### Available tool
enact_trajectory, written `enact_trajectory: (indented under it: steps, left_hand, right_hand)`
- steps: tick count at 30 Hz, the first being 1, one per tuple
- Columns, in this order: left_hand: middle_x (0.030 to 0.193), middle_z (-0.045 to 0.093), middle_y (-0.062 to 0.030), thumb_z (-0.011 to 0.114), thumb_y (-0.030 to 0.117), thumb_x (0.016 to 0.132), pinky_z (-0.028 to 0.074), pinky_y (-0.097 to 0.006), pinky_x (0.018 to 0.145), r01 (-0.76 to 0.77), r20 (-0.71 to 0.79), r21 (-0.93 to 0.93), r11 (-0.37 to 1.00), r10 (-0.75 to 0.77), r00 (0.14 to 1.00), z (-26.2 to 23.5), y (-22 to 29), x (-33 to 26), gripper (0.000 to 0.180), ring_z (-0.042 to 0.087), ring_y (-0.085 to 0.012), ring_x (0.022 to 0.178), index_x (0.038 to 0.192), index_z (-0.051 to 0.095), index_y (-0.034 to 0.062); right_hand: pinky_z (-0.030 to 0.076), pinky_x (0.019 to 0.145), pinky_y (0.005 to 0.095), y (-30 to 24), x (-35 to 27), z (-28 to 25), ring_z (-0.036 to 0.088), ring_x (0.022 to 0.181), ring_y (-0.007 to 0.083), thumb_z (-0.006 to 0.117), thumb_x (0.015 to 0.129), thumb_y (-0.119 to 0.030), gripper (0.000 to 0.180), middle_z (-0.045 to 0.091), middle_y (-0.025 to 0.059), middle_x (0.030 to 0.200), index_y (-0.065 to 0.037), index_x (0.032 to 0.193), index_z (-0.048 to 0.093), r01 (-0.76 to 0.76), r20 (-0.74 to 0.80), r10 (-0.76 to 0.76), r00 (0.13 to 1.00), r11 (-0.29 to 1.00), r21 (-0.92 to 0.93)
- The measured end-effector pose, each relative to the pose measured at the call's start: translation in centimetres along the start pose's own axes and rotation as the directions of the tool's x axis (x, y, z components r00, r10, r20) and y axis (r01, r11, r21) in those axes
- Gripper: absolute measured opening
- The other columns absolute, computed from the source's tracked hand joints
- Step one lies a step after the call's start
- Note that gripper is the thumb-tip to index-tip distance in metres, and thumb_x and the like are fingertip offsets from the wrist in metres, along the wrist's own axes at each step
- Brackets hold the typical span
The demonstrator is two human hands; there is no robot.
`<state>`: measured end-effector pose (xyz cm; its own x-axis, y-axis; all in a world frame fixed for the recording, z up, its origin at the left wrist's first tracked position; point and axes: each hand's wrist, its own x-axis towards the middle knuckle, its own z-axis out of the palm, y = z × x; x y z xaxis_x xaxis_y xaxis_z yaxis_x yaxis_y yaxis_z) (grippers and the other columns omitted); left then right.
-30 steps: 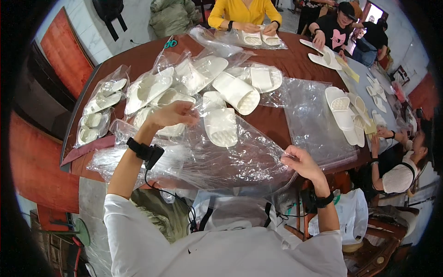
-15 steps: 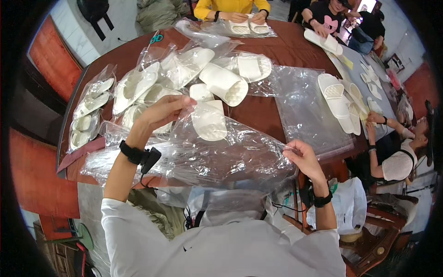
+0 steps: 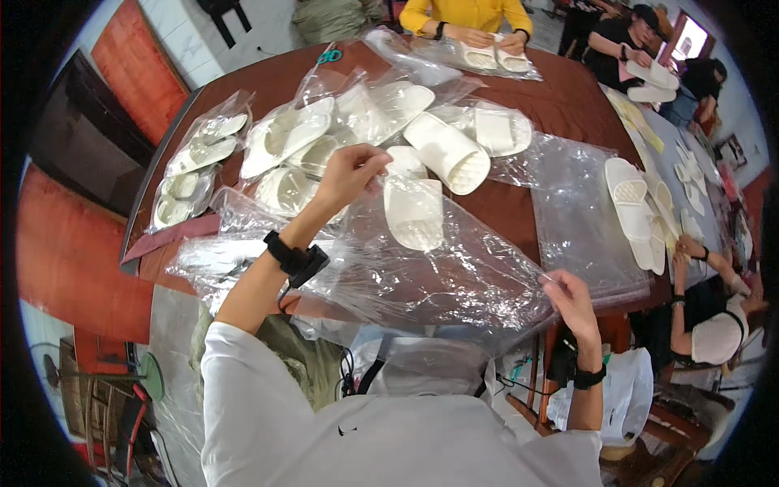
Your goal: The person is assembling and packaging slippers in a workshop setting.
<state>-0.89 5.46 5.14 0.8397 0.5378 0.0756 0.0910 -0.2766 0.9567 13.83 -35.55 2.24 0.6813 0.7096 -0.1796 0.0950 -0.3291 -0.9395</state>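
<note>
A clear plastic bag (image 3: 479, 272) is stretched between my two hands over the table's near edge. My left hand (image 3: 350, 172) is closed in a pinch on the bag's upper left edge, and my right hand (image 3: 574, 307) pinches its right corner. One white slipper (image 3: 415, 217) lies at the bag's upper edge; whether it is inside or beneath the film, I cannot tell. Just beyond it, another white slipper (image 3: 448, 154) rests sole down on the table, apart from my fingers. More clear film lies bunched below my left forearm.
Bagged white slippers (image 3: 284, 138) crowd the left and middle of the brown table (image 3: 560, 97). Flat clear bags (image 3: 576, 219) lie at right beside unbagged slippers (image 3: 629, 199). Teal scissors (image 3: 329, 56) are at the far edge. A person in yellow (image 3: 466, 16) handles slippers opposite; other people work at right.
The whole view has shifted, so the table things appear farther right. Both my hands keep their pinch on the bag. At the far right, a co-worker has lifted a pair of slippers.
</note>
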Motion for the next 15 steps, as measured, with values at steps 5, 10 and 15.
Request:
enact_trajectory:
  steps: [5, 10, 15]
  left_hand:
    - [0.082, 0.065, -0.0037, 0.056, 0.037, 0.096, 0.049, -0.023, 0.056, 0.076, 0.115, -0.042, 0.996, -0.071, 0.991, -0.1, 2.1, -0.8, 0.04, 0.059, -0.008, 0.063, 0.111, 0.061, 0.0002]
    - [0.098, 0.064, -0.0036, 0.059, 0.053, 0.09, 0.049, -0.025, 0.071, 0.267, 0.503, 0.163, 0.95, -0.313, 0.805, -1.9, 1.5, -3.5, 0.066, 0.059, -0.0097, 0.081, 0.128, 0.051, -0.0001]
    - [0.085, 0.063, -0.0017, 0.07, 0.022, 0.087, 0.047, -0.023, 0.066, 0.264, 0.445, 0.116, 0.957, -0.288, 0.848, -1.4, -1.4, -7.5, 0.035, 0.057, -0.0078, 0.075, 0.11, 0.057, -0.0003]
  right_hand:
    - [0.032, 0.053, 0.0189, 2.4, 0.3, -1.1, 0.04, 0.062, 0.0017, 0.065, 0.091, -0.019, 0.011, 0.05, -0.0084, 0.069, -0.009, 0.086, 0.062, 0.041, -0.203, -0.036, 0.979, 0.999, 0.016]
    - [0.034, 0.052, 0.0187, 4.3, 0.8, -2.4, 0.042, 0.059, 0.0018, 0.065, 0.091, -0.021, 0.012, 0.049, -0.0079, 0.068, -0.01, 0.09, 0.06, -0.005, -0.293, 0.063, 0.954, 0.981, 0.195]
    - [0.039, 0.054, 0.0214, 4.4, -0.1, -2.9, 0.047, 0.062, 0.0045, 0.066, 0.09, -0.02, 0.016, 0.052, -0.0036, 0.07, -0.007, 0.089, 0.057, -0.122, -0.218, 0.154, 0.964, 0.981, 0.151]
